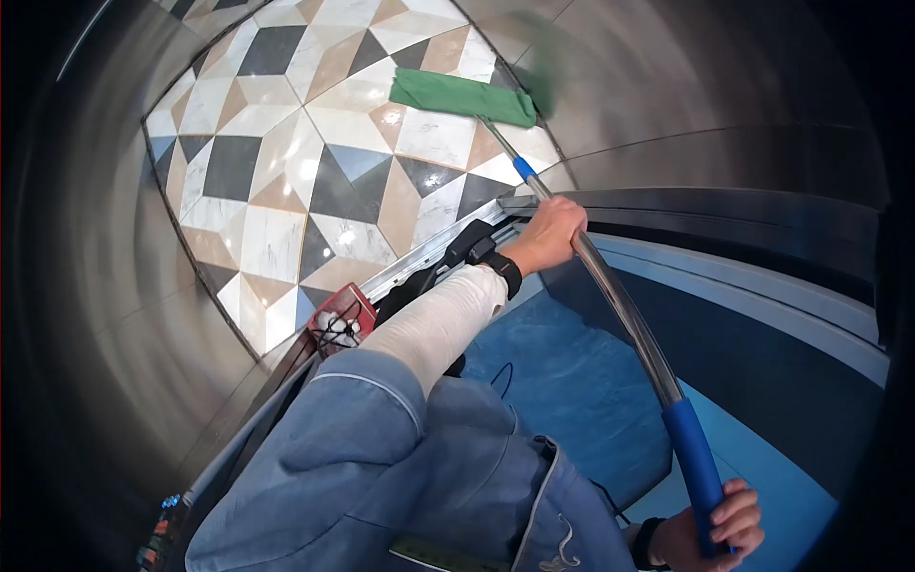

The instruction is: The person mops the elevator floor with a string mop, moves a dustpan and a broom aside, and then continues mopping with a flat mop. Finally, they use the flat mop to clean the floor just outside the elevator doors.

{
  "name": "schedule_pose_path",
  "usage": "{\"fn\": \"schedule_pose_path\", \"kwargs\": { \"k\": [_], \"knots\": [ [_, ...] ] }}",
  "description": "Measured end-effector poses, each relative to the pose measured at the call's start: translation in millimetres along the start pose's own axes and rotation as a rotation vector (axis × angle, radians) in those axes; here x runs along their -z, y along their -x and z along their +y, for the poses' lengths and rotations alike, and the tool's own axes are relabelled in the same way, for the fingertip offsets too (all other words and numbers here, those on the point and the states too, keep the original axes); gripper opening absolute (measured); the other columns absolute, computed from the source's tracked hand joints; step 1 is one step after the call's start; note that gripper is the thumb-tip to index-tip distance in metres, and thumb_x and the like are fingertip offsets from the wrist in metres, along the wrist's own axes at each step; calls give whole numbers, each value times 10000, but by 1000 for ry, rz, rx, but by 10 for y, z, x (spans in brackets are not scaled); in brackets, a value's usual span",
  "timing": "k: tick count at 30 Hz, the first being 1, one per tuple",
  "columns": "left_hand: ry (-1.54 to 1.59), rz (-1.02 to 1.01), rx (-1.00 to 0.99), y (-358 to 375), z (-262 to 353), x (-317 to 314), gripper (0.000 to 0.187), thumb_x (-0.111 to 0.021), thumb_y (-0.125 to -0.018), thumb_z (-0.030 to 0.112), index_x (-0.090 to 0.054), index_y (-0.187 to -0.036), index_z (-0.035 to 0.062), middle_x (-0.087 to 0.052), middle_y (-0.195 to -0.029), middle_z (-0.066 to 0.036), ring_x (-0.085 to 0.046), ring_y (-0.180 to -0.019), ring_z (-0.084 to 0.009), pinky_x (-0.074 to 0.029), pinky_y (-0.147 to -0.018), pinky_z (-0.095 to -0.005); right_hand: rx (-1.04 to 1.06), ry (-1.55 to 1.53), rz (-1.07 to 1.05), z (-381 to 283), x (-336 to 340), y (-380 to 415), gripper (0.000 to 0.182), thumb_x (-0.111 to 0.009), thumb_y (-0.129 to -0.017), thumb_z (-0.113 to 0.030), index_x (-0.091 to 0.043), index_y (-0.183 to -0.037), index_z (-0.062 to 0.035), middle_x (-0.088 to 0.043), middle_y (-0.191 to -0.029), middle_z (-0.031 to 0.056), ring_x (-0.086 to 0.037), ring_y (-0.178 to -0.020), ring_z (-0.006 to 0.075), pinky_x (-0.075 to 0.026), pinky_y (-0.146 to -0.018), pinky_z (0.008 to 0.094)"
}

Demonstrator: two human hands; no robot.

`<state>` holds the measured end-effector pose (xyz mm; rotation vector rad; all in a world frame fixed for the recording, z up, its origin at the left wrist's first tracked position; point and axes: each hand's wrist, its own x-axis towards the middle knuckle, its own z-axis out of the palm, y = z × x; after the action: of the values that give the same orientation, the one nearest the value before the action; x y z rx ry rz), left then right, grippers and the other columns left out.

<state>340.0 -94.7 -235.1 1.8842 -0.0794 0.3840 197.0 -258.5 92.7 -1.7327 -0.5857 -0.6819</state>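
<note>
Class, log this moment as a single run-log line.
left hand: grips mop handle mid-shaft | right hand: grips blue grip | green mop head: on patterned tile floor

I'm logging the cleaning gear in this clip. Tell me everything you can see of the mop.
The mop has a flat green cloth head lying on the patterned tile floor. A long shiny metal pole slants back from it, with a small blue collar near the head and a blue grip at the near end. The left hand wraps the bare metal mid-pole; the right hand clasps the blue grip.
</note>
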Motion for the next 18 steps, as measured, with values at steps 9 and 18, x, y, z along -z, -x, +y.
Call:
{"fn": "schedule_pose_path", "kwargs": {
  "k": [9, 18],
  "knots": [
    [-23, -24, -55, 1210, 743, -170, 225, -670, -670, 157, -475, -618, 56, -491, -628, -82, -471, -693, -296, -377, -603, -383, 131, -317, -239, -487, 1077, 183, 329, -393, -886, -413, -387, -759, -109, -410, -581, 1, -431, -489, 156, -348, -516, 346],
    [89, -228, -56, 2461, 1522, -629, 160, -605, -564, 40, -451, -604, 56, -480, -615, -73, -473, -668, -283, -382, -585, -375, 61, -472, -201, -1028, 2116, 646, 296, -509, -840, -387, -393, -695, -156, -429, -521, -59, -466, -470, 105, -342, -556, 312]
  ]
}}
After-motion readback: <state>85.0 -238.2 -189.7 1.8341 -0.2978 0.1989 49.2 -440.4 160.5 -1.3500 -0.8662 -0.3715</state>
